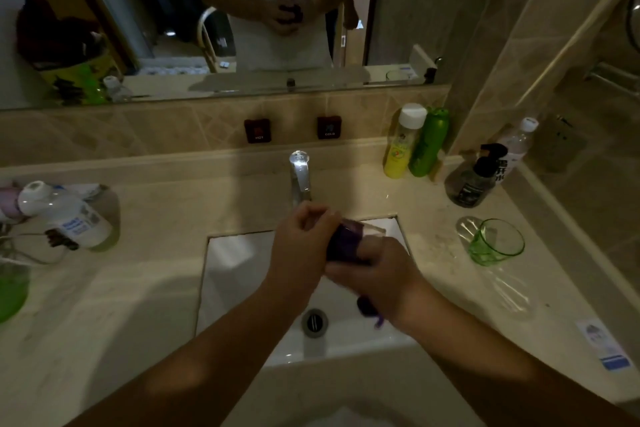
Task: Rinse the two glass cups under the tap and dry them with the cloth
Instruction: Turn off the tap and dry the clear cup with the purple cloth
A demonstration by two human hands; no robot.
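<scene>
Over the sink, a white square basin with a round metal drain, both bare forearms reached in. The right hand was curled round a purple cloth, soft and bunched, a loose end hanging below the wrist. The cloth was pushed into a clear glass cup, which lay tilted across the sink's far right part, mostly hidden by cloth and fingers. The left hand gripped the cup and cloth from the left; motion blur hid the exact finger placement. Right of the sink, a green glass stood upright on the smooth beige stone counter, apart from the hands. Behind the sink rose a shiny chrome tap; no running water could be made out. Beyond the tap, two dark wall plates read HOT and COLD. Right of the tap stood a yellow bottle and a green bottle, labels unreadable. Left of the sink a white bottle lay on its side, its blue print too blurred to read.
</scene>
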